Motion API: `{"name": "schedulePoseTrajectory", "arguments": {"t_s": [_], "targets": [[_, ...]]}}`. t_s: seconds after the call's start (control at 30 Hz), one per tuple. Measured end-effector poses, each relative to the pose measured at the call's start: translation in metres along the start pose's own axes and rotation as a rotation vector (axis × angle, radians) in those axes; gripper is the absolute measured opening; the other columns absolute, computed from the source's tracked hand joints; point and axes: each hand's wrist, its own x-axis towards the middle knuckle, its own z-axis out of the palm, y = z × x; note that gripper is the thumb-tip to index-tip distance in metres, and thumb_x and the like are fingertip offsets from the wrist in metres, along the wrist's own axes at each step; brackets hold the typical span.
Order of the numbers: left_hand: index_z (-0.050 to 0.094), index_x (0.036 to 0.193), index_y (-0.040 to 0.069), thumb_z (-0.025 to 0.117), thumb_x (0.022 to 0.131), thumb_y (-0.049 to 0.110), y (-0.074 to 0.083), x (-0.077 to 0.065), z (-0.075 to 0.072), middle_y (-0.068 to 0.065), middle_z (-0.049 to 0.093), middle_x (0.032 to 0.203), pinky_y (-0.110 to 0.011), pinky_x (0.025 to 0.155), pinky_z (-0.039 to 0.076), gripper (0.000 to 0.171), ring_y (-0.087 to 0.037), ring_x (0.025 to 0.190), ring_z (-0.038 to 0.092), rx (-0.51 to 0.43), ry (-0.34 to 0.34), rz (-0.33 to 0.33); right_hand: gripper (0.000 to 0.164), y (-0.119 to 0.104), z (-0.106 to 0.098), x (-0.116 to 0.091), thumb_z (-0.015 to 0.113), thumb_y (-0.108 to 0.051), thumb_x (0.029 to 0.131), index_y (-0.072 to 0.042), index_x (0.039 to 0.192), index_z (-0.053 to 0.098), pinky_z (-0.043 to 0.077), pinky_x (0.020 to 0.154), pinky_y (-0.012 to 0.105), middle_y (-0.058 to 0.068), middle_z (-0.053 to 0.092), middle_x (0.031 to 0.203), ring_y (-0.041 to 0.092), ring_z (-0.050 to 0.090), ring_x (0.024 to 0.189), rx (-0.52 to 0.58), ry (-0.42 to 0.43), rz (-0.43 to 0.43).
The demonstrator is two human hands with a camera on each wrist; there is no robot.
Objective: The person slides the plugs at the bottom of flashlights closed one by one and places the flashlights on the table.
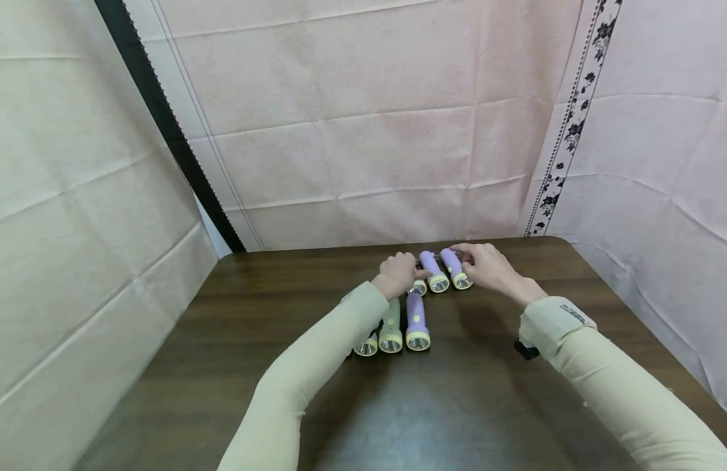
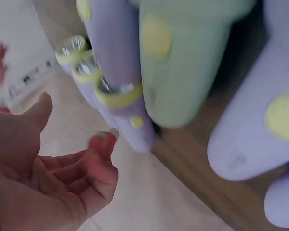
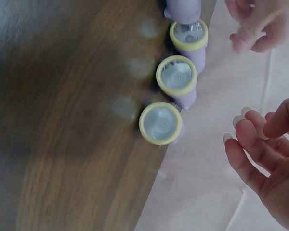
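Small flashlights with pale yellow rims lie in two rows on the table. The back row has three purple ones: a right one (image 1: 455,267), a middle one (image 1: 435,273) and a left one (image 1: 419,286) partly behind my left hand (image 1: 396,273). That hand hovers by the row, fingers loosely bent and holding nothing in the left wrist view. My right hand (image 1: 489,265) is beside the right flashlight; the right wrist view shows relaxed fingers (image 3: 253,144) and no grip. In front lie a purple flashlight (image 1: 417,319), a green flashlight (image 1: 390,329) and another (image 1: 366,347) mostly hidden by my left sleeve.
The dark wooden table (image 1: 457,405) ends just behind the back row. Pale cloth (image 1: 363,157) hangs beyond that edge and along both sides. My left forearm (image 1: 316,353) crosses over the left part of the front row.
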Motion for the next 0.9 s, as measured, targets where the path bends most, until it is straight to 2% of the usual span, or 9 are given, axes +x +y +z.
{"name": "schedulePoseTrajectory", "arguments": {"t_s": [0.17, 0.33, 0.43, 0.53, 0.7, 0.9], "targets": [[0.067, 0.100, 0.011, 0.059, 0.093, 0.044, -0.010, 0.026, 0.001, -0.011, 0.068, 0.114, -0.040, 0.076, 0.055, 0.034, -0.029, 0.101, 0.067, -0.112, -0.019, -0.086, 0.048, 0.006, -0.002, 0.000, 0.048, 0.000, 0.079, -0.006, 0.123, 0.064, 0.038, 0.057, 0.028, 0.002, 0.060, 0.070, 0.013, 0.049, 0.060, 0.002, -0.003, 0.007], [0.068, 0.100, 0.011, 0.064, 0.091, 0.039, -0.012, 0.040, 0.009, -0.008, 0.069, 0.110, -0.039, 0.082, 0.054, 0.030, -0.027, 0.101, 0.067, -0.216, -0.054, -0.158, 0.046, 0.008, -0.004, 0.000, 0.048, 0.000, 0.079, -0.006, 0.122, 0.065, 0.038, 0.058, 0.028, 0.002, 0.060, 0.070, 0.013, 0.049, 0.060, 0.001, -0.012, 0.009], [0.068, 0.101, 0.008, 0.065, 0.090, 0.034, -0.009, 0.046, 0.012, -0.009, 0.069, 0.110, -0.038, 0.082, 0.054, 0.027, -0.026, 0.099, 0.068, -0.236, -0.068, -0.179, 0.046, 0.009, -0.006, -0.001, 0.048, 0.000, 0.079, -0.007, 0.122, 0.065, 0.038, 0.058, 0.029, 0.001, 0.059, 0.069, 0.013, 0.049, 0.059, 0.012, -0.017, 0.013], [0.061, 0.110, 0.002, 0.064, 0.090, 0.030, -0.005, 0.049, 0.016, -0.012, 0.067, 0.112, -0.037, 0.083, 0.054, 0.034, -0.027, 0.100, 0.067, -0.254, -0.089, -0.210, 0.046, 0.012, -0.007, -0.001, 0.049, 0.000, 0.079, -0.008, 0.121, 0.065, 0.038, 0.057, 0.029, 0.000, 0.058, 0.067, 0.012, 0.048, 0.058, 0.010, -0.015, 0.023], [0.040, 0.131, -0.003, 0.062, 0.089, 0.029, 0.004, 0.053, 0.025, -0.015, 0.060, 0.123, -0.038, 0.090, 0.052, 0.058, -0.031, 0.110, 0.063, -0.275, -0.110, -0.282, 0.046, 0.017, -0.007, -0.003, 0.049, -0.001, 0.079, -0.010, 0.121, 0.065, 0.038, 0.057, 0.029, 0.000, 0.059, 0.068, 0.012, 0.048, 0.058, 0.000, -0.012, 0.044], [0.032, 0.137, -0.005, 0.062, 0.087, 0.022, 0.007, 0.058, 0.037, -0.018, 0.060, 0.125, -0.039, 0.092, 0.051, 0.064, -0.033, 0.112, 0.063, -0.298, -0.073, -0.322, 0.045, 0.022, -0.006, -0.006, 0.048, -0.002, 0.080, -0.009, 0.122, 0.065, 0.039, 0.057, 0.029, 0.000, 0.059, 0.069, 0.012, 0.049, 0.058, 0.013, -0.031, 0.055]]}}
